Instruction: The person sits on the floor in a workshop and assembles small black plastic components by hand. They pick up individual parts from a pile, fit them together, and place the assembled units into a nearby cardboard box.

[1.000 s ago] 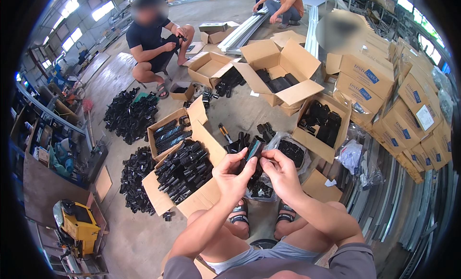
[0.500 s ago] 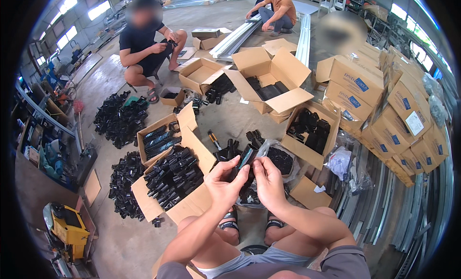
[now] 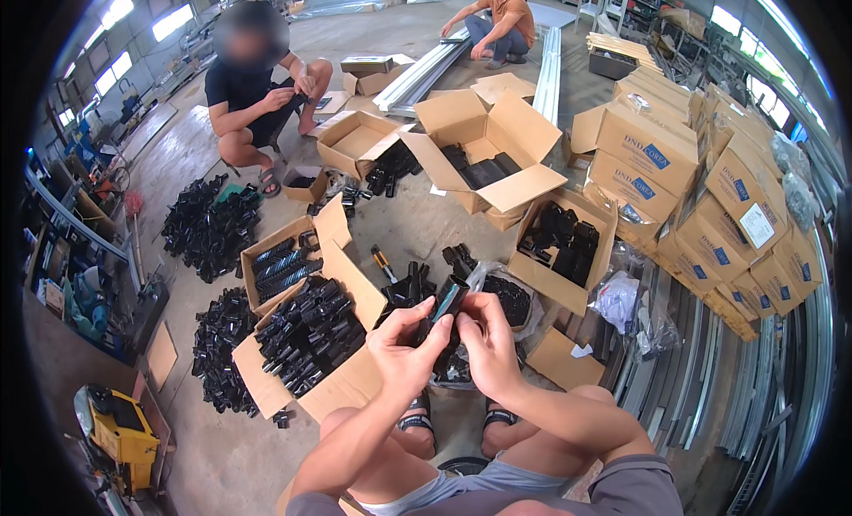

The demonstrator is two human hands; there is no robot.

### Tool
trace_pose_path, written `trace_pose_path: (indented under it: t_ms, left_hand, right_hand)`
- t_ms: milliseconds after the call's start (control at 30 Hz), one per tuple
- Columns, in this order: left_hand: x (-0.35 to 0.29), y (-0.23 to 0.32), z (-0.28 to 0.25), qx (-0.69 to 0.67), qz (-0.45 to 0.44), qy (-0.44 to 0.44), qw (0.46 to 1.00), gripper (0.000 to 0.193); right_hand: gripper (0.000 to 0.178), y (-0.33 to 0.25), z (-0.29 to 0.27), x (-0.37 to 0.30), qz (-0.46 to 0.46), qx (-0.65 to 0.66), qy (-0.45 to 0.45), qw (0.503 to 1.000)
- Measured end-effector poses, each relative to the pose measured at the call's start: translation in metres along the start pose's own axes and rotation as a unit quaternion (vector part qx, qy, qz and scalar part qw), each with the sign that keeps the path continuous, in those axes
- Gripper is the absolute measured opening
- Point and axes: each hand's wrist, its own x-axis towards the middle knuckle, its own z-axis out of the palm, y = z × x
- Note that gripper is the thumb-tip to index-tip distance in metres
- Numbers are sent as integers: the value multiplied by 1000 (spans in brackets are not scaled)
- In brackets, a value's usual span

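In front of my knees, my left hand [image 3: 406,346] grips a short, glossy black tube-like plastic part [image 3: 451,296], its fingers and thumb wrapped round the lower end. The part is tilted, its upper end pointing away from me. My right hand [image 3: 490,340] closes on the same part from the right, fingertips and thumb against its side. Whether those fingertips also pinch something small cannot be made out. Just beyond the hands, more black parts [image 3: 410,285] lie in a heap, and an open plastic bag [image 3: 508,299] holds small black pieces, both partly hidden behind my hands.
To the left stands an open carton [image 3: 342,387] full of black parts, with loose heaps [image 3: 232,347] beside it. A screwdriver-like tool [image 3: 383,263] lies ahead. Another carton [image 3: 568,290] sits right, near metal profiles [image 3: 692,383]. A co-worker [image 3: 253,99] crouches at far left.
The black part has turned more upright in my hands, and my right fingers have come round its near right side. The whole view has shifted slightly.
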Motion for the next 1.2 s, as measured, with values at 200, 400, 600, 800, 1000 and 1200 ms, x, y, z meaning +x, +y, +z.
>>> trace_pose_path:
  t_ms: [200,400,600,800,1000,1200]
  left_hand:
    - [0,3,1,-22,4,1,1000,24]
    - [1,4,0,-13,-1,0,1000,23]
    - [0,5,-4,-14,-7,8,1000,23]
    - [2,3,1,-6,-1,4,1000,24]
    - [3,5,-2,-9,-13,-3,1000,22]
    - [3,7,-3,-30,-14,-6,999,22]
  right_hand:
    - [16,-2,-5,0,39,-71,-49,995]
    - [19,4,-6,-2,18,14,-45,999]
    - [20,4,-1,-1,65,-43,-60,995]
    - [20,4,-8,-1,62,28,-61,996]
    - [16,2,-4,-1,51,-49,-55,996]
    - [14,-4,-5,1,72,60,-78,993]
